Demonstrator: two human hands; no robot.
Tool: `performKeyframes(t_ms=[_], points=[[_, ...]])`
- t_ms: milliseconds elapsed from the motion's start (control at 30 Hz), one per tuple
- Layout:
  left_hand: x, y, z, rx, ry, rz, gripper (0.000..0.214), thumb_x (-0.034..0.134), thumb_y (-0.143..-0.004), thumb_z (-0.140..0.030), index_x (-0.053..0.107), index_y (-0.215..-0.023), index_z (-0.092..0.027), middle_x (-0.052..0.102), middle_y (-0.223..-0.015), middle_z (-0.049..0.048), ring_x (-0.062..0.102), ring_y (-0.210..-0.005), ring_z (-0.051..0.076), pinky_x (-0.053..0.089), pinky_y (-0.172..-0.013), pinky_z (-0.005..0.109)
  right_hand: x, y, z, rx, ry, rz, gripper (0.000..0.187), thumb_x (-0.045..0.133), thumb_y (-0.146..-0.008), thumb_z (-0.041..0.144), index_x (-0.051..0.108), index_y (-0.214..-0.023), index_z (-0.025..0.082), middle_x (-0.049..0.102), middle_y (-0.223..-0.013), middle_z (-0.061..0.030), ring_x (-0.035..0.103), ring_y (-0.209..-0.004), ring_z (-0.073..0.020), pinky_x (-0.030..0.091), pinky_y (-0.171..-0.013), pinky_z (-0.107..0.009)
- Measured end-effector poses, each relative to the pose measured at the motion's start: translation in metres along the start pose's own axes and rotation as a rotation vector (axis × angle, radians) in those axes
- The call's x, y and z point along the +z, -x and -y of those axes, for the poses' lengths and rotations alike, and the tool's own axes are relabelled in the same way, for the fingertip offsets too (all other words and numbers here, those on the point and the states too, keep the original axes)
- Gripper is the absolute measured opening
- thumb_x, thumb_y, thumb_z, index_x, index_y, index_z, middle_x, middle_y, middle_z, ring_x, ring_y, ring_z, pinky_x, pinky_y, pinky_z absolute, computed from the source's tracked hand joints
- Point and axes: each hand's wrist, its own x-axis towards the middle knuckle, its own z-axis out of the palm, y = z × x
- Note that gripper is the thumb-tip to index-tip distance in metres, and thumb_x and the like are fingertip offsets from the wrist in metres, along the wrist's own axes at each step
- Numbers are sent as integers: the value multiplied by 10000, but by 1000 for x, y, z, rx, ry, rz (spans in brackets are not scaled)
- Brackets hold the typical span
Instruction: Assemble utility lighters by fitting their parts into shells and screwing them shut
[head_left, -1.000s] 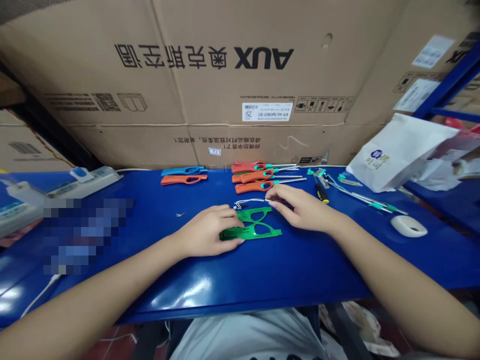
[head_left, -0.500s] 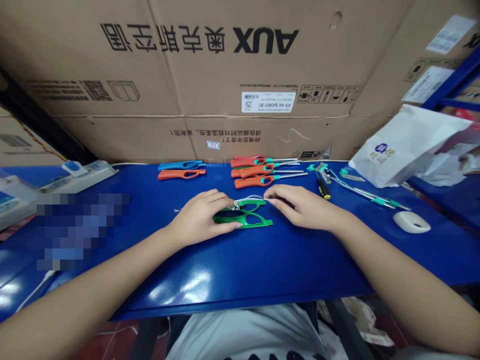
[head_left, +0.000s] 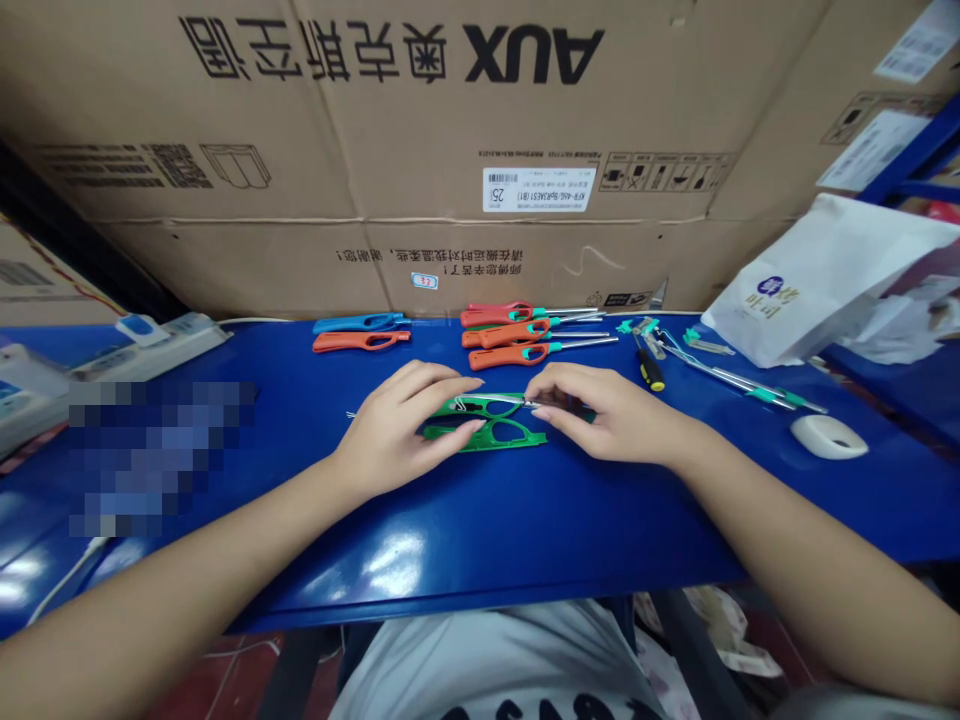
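On the blue table lie two green lighter handle halves (head_left: 499, 436), side by side, their left ends hidden by my left hand (head_left: 409, 425). That hand rests over them with index finger and thumb spread apart, the fingertips near the upper and lower halves. Thin pale wires (head_left: 491, 399) run along the upper half. My right hand (head_left: 604, 412) pinches their right end between thumb and fingers, close to the tip of the upper half; a small green bit shows under its fingers. Short wire ends (head_left: 351, 414) stick out left of my left hand.
Several orange and red lighters (head_left: 510, 355) with metal rods lie behind. A blue handle (head_left: 358, 323) and an orange handle (head_left: 360, 342) are at back left. Rightward are a black-yellow screwdriver (head_left: 649, 370), metal rods (head_left: 750, 386), a white oval object (head_left: 829, 437) and a paper bag (head_left: 817, 280).
My left fingers have opened wider and lifted off the upper green half. The wires' loop has flattened along that half, with my right hand still pinching their end. The view has shifted slightly.
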Motion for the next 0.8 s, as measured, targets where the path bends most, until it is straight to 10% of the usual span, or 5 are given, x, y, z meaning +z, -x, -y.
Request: performKeyframes(t_ms=[800], points=[[-3,1,-19,186,-5,-36,228,729,-880,-151,672,-1097,-190,744,-909,38,630,-837,179,502,-750,325,20,-2,9,-255,115,-105,65,576,-986,214,603,-1043,197,675,-956,-68,628,-862,-167,510,-741,-287]])
